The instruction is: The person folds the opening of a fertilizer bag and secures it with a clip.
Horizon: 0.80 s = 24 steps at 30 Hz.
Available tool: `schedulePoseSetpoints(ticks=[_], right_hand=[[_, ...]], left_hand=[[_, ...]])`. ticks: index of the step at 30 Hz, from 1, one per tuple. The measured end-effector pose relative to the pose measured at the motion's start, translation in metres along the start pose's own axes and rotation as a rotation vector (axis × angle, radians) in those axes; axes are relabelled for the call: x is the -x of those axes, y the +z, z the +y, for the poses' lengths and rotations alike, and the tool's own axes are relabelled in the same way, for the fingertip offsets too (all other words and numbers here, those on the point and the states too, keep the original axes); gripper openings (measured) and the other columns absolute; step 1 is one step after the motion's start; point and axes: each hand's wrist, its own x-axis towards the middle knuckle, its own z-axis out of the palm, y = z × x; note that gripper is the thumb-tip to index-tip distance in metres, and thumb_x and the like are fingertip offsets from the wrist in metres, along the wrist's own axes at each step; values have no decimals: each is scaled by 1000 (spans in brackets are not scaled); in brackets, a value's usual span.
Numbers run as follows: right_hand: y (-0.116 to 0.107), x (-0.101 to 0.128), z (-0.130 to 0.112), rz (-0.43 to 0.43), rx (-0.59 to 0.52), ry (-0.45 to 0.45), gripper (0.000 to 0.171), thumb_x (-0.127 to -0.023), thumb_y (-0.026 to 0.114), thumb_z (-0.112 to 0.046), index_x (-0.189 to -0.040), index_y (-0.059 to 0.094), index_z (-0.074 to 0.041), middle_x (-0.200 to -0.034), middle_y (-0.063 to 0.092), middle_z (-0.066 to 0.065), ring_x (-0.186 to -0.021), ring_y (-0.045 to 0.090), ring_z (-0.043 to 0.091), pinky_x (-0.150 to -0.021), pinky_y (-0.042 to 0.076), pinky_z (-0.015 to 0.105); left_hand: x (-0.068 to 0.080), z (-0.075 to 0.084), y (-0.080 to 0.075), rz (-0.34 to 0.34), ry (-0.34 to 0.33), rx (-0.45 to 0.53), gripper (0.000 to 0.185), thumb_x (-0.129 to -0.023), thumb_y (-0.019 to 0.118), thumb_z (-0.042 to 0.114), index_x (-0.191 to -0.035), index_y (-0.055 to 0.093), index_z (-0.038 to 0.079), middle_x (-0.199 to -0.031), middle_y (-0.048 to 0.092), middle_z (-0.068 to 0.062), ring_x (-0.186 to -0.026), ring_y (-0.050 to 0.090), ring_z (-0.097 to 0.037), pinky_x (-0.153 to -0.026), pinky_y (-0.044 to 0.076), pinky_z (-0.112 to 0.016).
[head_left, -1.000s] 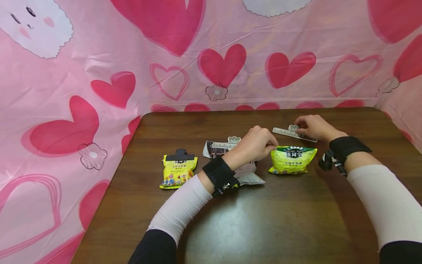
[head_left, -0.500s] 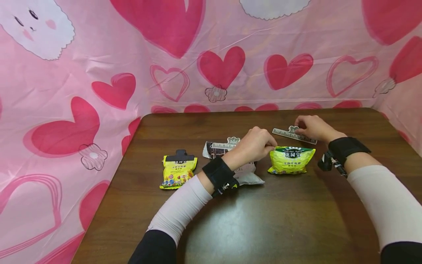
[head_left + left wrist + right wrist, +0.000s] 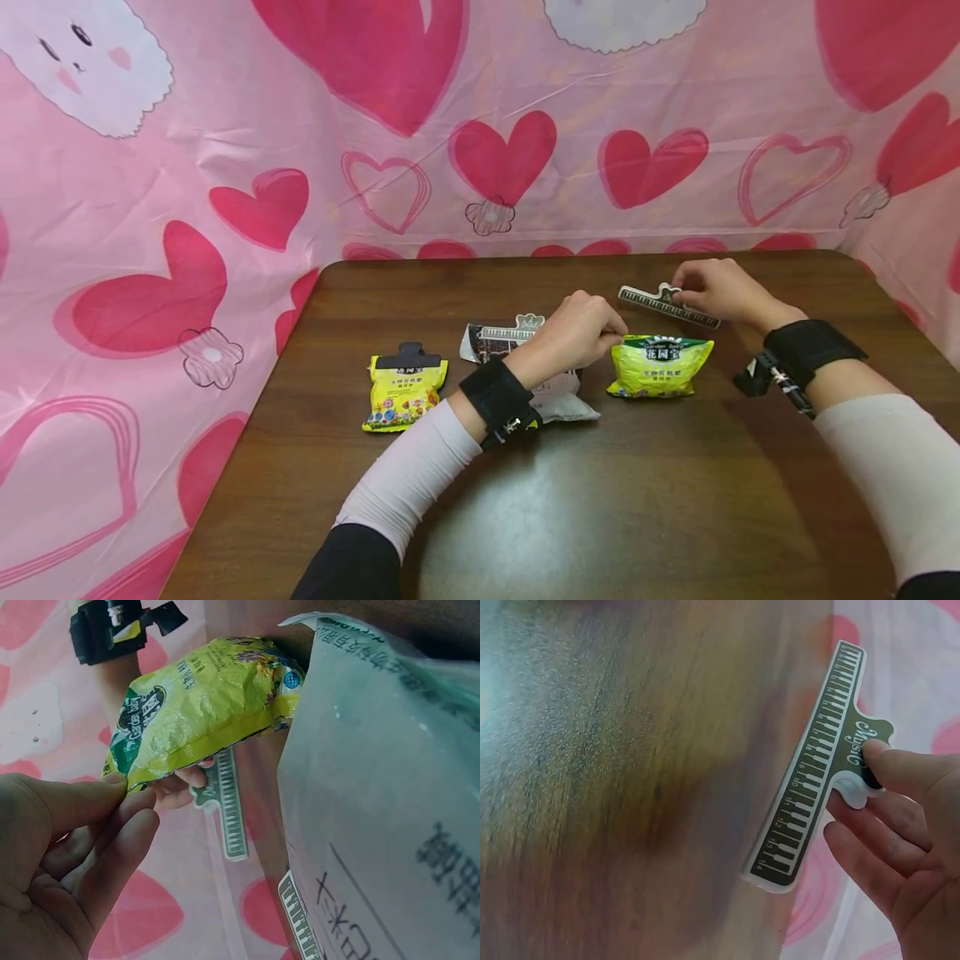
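Observation:
My left hand pinches the upper left corner of a yellow bag with a green top band and Chinese print. In the left wrist view, thumb and fingertips hold that corner of the yellow bag. Behind the bag, my right hand grips the handle of a long bag clip. The right wrist view shows the clip with a piano-key pattern, numbers and the word "Music", the thumb on its dark handle. The clip's jaws look closed, with nothing between them.
Left of my left hand lies a dark-and-white bag bearing a similar piano-key clip, partly hidden by my forearm. Farther left is another yellow bag with a black clip. A pink heart-patterned cloth hangs behind the wooden table.
The right wrist and forearm have shifted a little to the right, and the clip in the right hand has tilted slightly. The left hand keeps its pinch on the yellow bag.

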Motion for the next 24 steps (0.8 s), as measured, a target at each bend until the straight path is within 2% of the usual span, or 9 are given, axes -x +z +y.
schedulePoseSetpoints(ticks=[4,6,10,15,19,24], right_hand=[[-7,8,-8,20,-58,-27,25,-85,76,-8,-108,65,-4,-99,74,15,-91,70,31,-78,57,44],[-10,11,-11,32,-62,-44,30,-85,76,-7,-113,65,-3,-101,74,15,-92,71,31,-76,58,37],[-20,19,-18,57,-47,-70,32,-86,77,-11,-116,69,-6,-99,75,10,-86,70,18,-70,53,21],[-35,30,-26,87,-49,-76,32,-86,77,-14,-117,72,-8,-95,75,7,-74,62,-1,-62,50,18],[-44,38,-34,113,-47,-99,32,-84,78,-11,-115,72,-8,-95,75,8,-72,60,-5,-61,48,13],[-53,51,-44,139,-36,-162,33,-79,81,-5,-111,73,-9,-94,75,5,-75,60,-7,-65,44,4]], left_hand=[[0,-1,1,5,-2,-3,17,-97,63,17,-102,80,18,-97,77,5,-77,66,-1,-73,48,-13],[0,-1,1,8,-1,-5,17,-97,63,17,-102,80,18,-96,77,5,-78,67,-2,-73,49,-13],[-1,-1,1,14,7,-6,17,-97,63,17,-101,80,18,-95,77,5,-77,66,-1,-73,49,-14],[-1,-1,1,11,0,6,17,-97,64,18,-103,79,17,-97,77,5,-77,66,-1,-72,48,-13],[-1,-1,2,14,-5,-1,16,-97,64,19,-103,79,17,-97,77,5,-77,66,0,-72,49,-13],[-1,-1,3,19,-5,-22,15,-96,65,20,-101,79,18,-96,77,6,-78,67,0,-73,50,-14]])
